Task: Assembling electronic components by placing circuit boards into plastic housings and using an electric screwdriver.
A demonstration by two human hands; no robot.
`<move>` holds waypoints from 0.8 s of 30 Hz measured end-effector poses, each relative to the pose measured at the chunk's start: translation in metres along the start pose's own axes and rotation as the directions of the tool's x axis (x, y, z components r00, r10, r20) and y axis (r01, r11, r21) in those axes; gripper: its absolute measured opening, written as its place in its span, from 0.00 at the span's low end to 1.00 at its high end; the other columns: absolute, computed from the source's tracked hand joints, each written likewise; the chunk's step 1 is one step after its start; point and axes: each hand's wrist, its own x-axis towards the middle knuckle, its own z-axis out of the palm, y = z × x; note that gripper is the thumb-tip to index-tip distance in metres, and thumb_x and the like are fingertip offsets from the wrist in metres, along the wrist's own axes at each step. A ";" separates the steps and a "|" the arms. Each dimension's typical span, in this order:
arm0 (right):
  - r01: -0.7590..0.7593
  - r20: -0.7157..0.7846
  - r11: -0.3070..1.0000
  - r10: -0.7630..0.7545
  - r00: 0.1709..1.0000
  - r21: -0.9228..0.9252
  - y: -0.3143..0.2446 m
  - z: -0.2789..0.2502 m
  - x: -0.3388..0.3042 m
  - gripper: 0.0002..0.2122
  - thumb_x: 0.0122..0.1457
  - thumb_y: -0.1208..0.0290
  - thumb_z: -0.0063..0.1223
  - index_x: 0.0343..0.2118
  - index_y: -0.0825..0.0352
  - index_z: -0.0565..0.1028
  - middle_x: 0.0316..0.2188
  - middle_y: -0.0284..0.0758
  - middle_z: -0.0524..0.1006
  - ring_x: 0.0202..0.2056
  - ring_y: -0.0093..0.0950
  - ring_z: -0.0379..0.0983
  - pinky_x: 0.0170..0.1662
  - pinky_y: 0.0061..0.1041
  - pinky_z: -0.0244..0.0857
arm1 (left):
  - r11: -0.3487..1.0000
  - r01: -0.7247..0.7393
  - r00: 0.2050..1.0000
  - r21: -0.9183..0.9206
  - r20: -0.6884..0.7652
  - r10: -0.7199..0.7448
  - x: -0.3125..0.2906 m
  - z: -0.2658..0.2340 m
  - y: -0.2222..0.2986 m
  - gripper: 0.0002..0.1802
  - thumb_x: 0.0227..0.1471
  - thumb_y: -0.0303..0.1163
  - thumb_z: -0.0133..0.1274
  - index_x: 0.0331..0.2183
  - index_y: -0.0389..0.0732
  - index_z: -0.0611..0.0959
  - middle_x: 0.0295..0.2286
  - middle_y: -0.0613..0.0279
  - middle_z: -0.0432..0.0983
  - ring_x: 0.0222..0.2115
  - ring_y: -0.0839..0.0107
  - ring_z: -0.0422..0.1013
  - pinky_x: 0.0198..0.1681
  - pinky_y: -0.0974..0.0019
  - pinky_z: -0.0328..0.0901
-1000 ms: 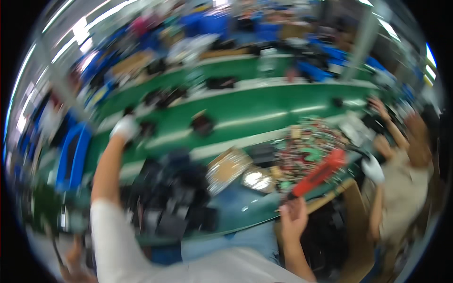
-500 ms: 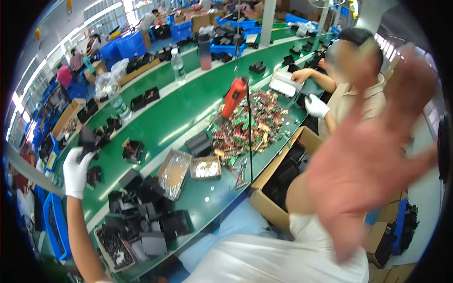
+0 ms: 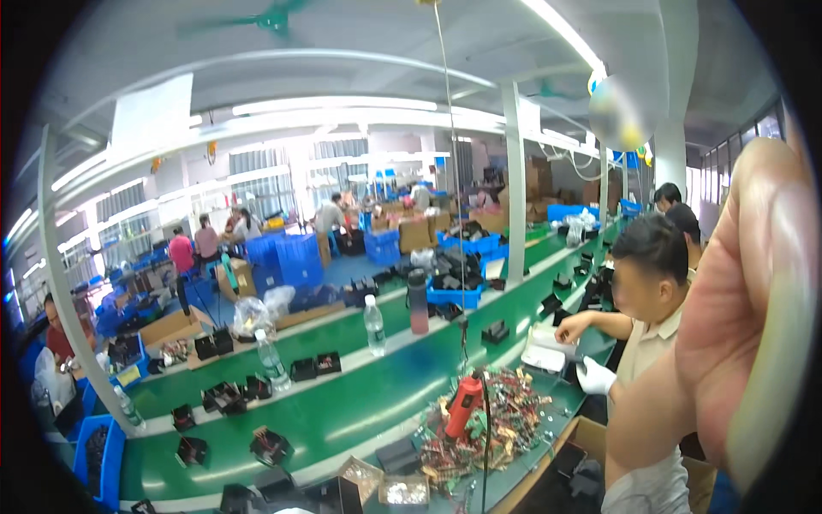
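Observation:
My bare right hand (image 3: 736,291) is raised very close at the right side, palm showing and fingers loosely bent, with nothing visible in it. Its fingertips run past the dark rim; a white sleeve (image 3: 651,493) covers the forearm. My left hand is out of view; a white sliver at the bottom edge is too small to make out. Below lie black plastic housings (image 3: 274,484) and a small box of shiny metal parts (image 3: 404,491). A red power screwdriver (image 3: 463,407) hangs over a heap of small wired circuit boards (image 3: 505,420).
Green conveyor belts (image 3: 360,420) with a white divider run across, carrying black housings (image 3: 270,445) and water bottles (image 3: 374,325). At the right a co-worker (image 3: 651,291), one hand white-gloved, works over a white tray (image 3: 548,347). A blue bin (image 3: 98,463) stands at the left.
My view has tilted up, so the belt and heap appear lower. My gloved left hand, earlier at a black part, has left the picture. My right hand has moved farther right, its spread fingers now bent.

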 end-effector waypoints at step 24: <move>-0.207 0.181 -0.051 -0.314 0.932 0.977 -0.134 -0.081 -0.179 0.21 0.45 0.81 0.66 0.45 0.67 0.80 0.36 0.33 0.83 0.32 0.27 0.75 0.37 0.21 0.67 | 0.034 -0.013 0.785 -0.999 -0.031 -0.618 0.036 0.078 0.118 0.18 0.40 0.22 0.62 0.39 0.39 0.88 0.42 0.56 0.82 0.37 0.57 0.78 0.42 0.60 0.73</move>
